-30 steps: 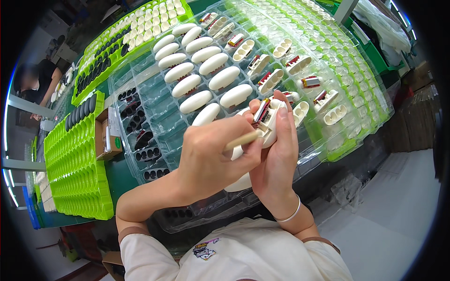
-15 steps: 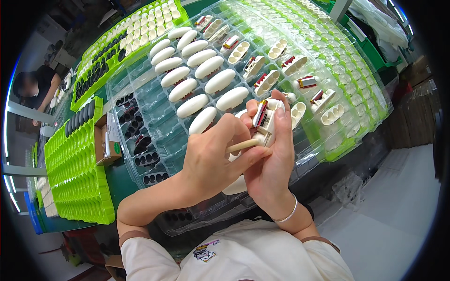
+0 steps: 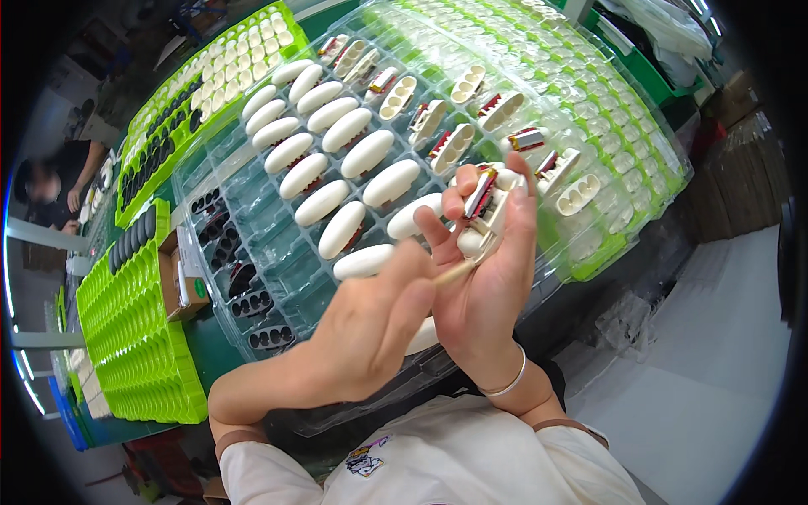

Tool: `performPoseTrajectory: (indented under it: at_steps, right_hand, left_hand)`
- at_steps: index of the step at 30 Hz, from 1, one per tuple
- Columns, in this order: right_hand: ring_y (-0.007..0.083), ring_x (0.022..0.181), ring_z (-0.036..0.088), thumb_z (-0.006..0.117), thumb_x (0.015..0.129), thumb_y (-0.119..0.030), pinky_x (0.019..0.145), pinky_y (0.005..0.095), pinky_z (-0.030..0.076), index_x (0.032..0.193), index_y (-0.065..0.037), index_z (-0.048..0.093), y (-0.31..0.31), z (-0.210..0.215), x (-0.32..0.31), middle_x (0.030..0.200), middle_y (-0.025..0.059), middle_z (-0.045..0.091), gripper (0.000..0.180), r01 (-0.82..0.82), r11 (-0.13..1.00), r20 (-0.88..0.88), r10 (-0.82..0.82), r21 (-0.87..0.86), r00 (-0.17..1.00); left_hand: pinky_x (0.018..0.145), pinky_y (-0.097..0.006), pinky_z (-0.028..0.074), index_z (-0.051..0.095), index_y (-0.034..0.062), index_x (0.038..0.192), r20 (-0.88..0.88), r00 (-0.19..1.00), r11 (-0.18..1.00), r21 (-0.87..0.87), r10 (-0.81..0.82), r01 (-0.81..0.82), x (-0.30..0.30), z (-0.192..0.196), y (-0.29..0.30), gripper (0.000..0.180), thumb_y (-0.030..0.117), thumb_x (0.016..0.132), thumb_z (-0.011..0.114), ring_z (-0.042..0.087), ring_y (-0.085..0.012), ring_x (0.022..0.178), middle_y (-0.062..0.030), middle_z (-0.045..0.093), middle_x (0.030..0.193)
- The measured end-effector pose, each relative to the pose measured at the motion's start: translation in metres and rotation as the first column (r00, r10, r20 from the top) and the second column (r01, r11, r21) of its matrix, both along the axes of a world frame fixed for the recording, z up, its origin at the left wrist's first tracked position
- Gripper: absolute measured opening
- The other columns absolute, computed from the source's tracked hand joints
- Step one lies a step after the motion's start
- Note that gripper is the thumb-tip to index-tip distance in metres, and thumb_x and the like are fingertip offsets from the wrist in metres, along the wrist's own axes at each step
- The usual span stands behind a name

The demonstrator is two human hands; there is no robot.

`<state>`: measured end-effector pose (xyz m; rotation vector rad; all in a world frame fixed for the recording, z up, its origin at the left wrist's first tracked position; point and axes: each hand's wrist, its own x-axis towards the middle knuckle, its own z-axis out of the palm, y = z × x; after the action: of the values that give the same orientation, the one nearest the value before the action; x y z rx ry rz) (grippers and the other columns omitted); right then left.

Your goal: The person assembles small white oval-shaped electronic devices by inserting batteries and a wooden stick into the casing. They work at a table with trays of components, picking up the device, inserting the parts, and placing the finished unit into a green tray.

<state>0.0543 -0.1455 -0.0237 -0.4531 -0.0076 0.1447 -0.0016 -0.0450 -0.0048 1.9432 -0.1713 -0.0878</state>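
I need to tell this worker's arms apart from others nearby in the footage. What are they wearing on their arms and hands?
Both hands are bare, with no gloves. The right hand has a thin silvery bangle at the wrist. Each arm ends in a short white sleeve with a brown cuff, part of a white shirt with a small printed patch.

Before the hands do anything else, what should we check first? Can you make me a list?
1. Right hand grips the white oval shell firmly: ok.
2. Left hand holds the thin tan stick: ok.
3. Stick tip touches the shell: cannot tell, fingers hide it.
4. Red and black part sits straight inside the shell: cannot tell.
5. Clear plastic tray has free pockets near the hands: ok.
6. Closed white ovals lie neatly in their rows: ok.
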Motion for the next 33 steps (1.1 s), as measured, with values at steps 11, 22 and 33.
performPoseTrajectory:
  at_steps: [11, 22, 33]
  right_hand:
    - [0.012, 0.07, 0.042, 0.032, 0.09, -0.035, 0.052, 0.0262, 0.04, 0.121, -0.021, 0.028, -0.001, 0.005, -0.008, 0.09, 0.0072, 0.041, 0.034, 0.27, 0.951, 0.281, -0.221, -0.151, 0.934]
    - [0.014, 0.066, 0.043, 0.035, 0.088, -0.031, 0.05, 0.0277, 0.04, 0.117, -0.022, 0.027, 0.001, 0.004, -0.012, 0.087, 0.0089, 0.041, 0.031, 0.277, 0.928, 0.342, -0.183, -0.249, 0.922]
    - [0.0151, 0.065, 0.044, 0.036, 0.086, -0.026, 0.049, 0.0279, 0.04, 0.112, -0.022, 0.027, 0.003, 0.005, -0.015, 0.086, 0.0102, 0.042, 0.028, 0.24, 0.931, 0.281, -0.161, -0.274, 0.946]
  left_hand:
    - [0.046, -0.039, 0.04, 0.043, 0.0034, 0.089, 0.162, 0.986, 0.993, 0.111, 0.022, -0.04, -0.01, -0.016, -0.019, 0.009, 0.009, 0.084, 0.049, 0.052, -0.0345, 0.053, -0.0166, 0.049, 0.06]
    - [0.044, -0.037, 0.041, 0.046, 0.0039, 0.093, 0.225, 0.974, 0.987, 0.143, 0.035, -0.068, -0.012, -0.015, -0.018, 0.011, 0.008, 0.084, 0.049, 0.053, -0.0316, 0.05, -0.0151, 0.05, 0.06]
    - [0.046, -0.036, 0.041, 0.046, 0.0035, 0.096, 0.147, 0.988, 0.996, 0.069, 0.04, -0.051, -0.011, -0.01, -0.017, 0.012, 0.007, 0.084, 0.048, 0.054, -0.0323, 0.053, -0.0158, 0.052, 0.062]
